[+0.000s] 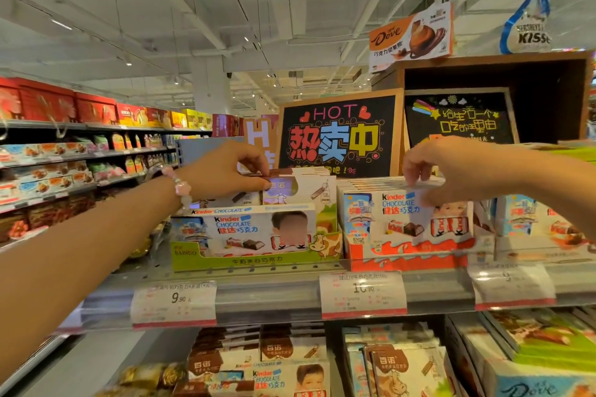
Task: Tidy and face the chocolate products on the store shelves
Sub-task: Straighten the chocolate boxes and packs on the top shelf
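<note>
Fingers first: my left hand (222,171) is curled over the top of a brown-and-white chocolate box with a cow drawing (292,192), thumb (258,184) and forefinger pinching its upper edge. That box stands upright at the far end of a green cardboard display tray (258,263), with more of the same packed behind it. A pink bead bracelet (179,185) sits on that wrist.

Over on the right, my right hand (451,167) hangs above a row of white, blue and red Kinder chocolate boxes (406,219), fingers bent downward and touching the top edge of the row; whether they actually grip a box, I cannot tell, the fingertips are blurred.

Near the front of the green tray, a smaller white Kinder chocolate pack (245,230) faces me squarely. The red-and-white tray (409,259) to its right holds the bigger boxes, front one upright and facing out. Both trays sit on a grey metal shelf (267,298) carrying white price tags with red strips (174,303).

Beyond the boxes, a black chalkboard sign with coloured lettering reading HOT (338,135) stands. Below, the lower shelf shows more brown and white chocolate boxes (290,348), somewhat jumbled.
</note>
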{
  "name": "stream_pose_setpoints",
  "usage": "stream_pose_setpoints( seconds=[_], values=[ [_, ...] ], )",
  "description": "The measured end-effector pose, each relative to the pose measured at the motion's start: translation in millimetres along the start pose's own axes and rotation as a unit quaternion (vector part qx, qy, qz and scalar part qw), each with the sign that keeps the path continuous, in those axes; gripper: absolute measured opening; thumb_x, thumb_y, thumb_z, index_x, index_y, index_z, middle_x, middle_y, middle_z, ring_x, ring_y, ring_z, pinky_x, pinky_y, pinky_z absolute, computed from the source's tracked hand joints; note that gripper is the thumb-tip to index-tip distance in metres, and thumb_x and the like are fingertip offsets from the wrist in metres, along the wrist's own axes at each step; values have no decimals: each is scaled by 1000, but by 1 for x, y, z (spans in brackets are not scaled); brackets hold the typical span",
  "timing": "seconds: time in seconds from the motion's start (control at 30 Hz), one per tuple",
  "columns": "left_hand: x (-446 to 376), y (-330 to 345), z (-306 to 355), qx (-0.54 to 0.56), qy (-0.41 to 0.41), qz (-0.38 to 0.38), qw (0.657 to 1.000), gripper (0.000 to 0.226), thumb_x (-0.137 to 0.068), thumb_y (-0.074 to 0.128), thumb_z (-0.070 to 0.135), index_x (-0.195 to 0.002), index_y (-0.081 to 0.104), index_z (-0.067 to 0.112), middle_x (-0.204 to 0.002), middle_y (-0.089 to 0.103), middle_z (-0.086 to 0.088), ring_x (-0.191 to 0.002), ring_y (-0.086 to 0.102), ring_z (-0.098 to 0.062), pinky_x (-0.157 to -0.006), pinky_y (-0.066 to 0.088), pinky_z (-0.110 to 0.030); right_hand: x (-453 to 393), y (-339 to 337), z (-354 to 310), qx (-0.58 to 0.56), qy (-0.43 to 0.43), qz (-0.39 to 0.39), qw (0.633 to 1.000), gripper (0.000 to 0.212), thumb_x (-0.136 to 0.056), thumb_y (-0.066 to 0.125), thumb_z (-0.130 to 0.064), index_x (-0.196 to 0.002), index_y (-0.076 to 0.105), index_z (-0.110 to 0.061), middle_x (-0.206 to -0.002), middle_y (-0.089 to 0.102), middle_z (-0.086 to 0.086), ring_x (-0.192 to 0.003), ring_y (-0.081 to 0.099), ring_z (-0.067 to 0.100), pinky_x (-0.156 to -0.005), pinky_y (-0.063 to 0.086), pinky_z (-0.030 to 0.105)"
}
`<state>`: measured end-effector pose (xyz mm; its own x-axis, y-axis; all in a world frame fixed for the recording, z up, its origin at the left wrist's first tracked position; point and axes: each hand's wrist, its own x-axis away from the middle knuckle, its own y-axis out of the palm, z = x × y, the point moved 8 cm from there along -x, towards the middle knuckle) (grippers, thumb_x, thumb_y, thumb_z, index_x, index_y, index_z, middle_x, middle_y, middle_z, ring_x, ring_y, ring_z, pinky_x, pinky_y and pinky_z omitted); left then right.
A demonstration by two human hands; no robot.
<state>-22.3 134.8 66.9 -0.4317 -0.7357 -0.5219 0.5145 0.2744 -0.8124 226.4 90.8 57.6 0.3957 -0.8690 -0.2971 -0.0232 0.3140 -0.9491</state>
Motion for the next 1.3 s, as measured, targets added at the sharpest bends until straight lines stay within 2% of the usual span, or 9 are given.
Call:
stream_pose_setpoints(
  seconds=[0.17,0.37,0.57,0.73,0.87,1.03,1.1,1.2,1.3],
  values=[
    [-5,4,-5,9,-21,-66,998,12,-82,69,16,-92,64,13,-100,65,-3,-95,59,-11,-68,42,-2,-1,-23,-69,-169,-123,85,974,10,-83,66,-29,-91,61,-26,-90,60,-14,-85,56,-2,-75,46,17],
    [-3,1,-1,20,2,-51,998,13,-80,70,14,-92,67,9,-94,67,-7,-92,62,-18,-69,44,-5,-25,0,-150,-143,-200,51,968,45,-82,67,-38,-122,56,-20,-111,58,-8,-98,55,6,-76,46,15],
    [-3,2,-2,46,3,-57,997,19,-78,72,15,-94,67,5,-95,68,-8,-92,63,-18,-73,46,-7,-37,6,-149,-98,-162,50,981,27,-78,74,-35,-102,66,-24,-93,65,-9,-83,57,6,-78,51,33],
    [2,-2,-13,69,-6,-127,989,30,-74,77,22,-101,69,14,-105,68,-3,-102,62,-18,-95,48,-37,-28,-10,-147,-86,-149,144,975,9,-83,69,-32,-91,65,-28,-91,64,-9,-85,55,9,-74,49,36],
    [8,-1,-18,108,-25,-158,981,36,-72,76,28,-104,69,16,-108,70,1,-102,64,-14,-86,54,-29,-11,-44,-128,-128,-128,215,960,10,-84,68,-21,-94,69,-21,-92,64,-6,-85,56,9,-76,45,28],
    [6,0,-14,4,-10,-121,993,42,-51,87,40,-76,60,62,-90,71,17,-79,61,3,-82,52,-22,19,-62,-86,-201,-79,192,957,9,-83,68,-21,-92,65,-25,-88,64,-15,-85,62,-1,-69,50,13],
    [10,8,6,34,29,-85,995,30,-61,85,32,-76,62,46,-70,68,20,-70,57,0,-78,50,-20,32,-65,-65,-223,-49,197,954,13,-82,68,-23,-94,68,-23,-91,67,-12,-87,64,1,-72,52,19],
    [9,18,30,49,92,-54,993,43,-76,70,-2,-109,57,24,-116,61,6,-98,56,1,-82,46,-8,48,-64,-35,-244,-8,195,950,11,-81,69,-22,-90,68,-27,-93,68,-10,-90,64,4,-79,51,27],
    [4,27,46,94,93,-56,990,43,-82,60,-5,-111,55,26,-112,58,12,-99,53,7,-76,47,-8,59,-54,-8,-257,30,166,952,10,-81,69,-19,-89,68,-24,-91,70,-7,-89,65,5,-81,51,29]
  ],
)
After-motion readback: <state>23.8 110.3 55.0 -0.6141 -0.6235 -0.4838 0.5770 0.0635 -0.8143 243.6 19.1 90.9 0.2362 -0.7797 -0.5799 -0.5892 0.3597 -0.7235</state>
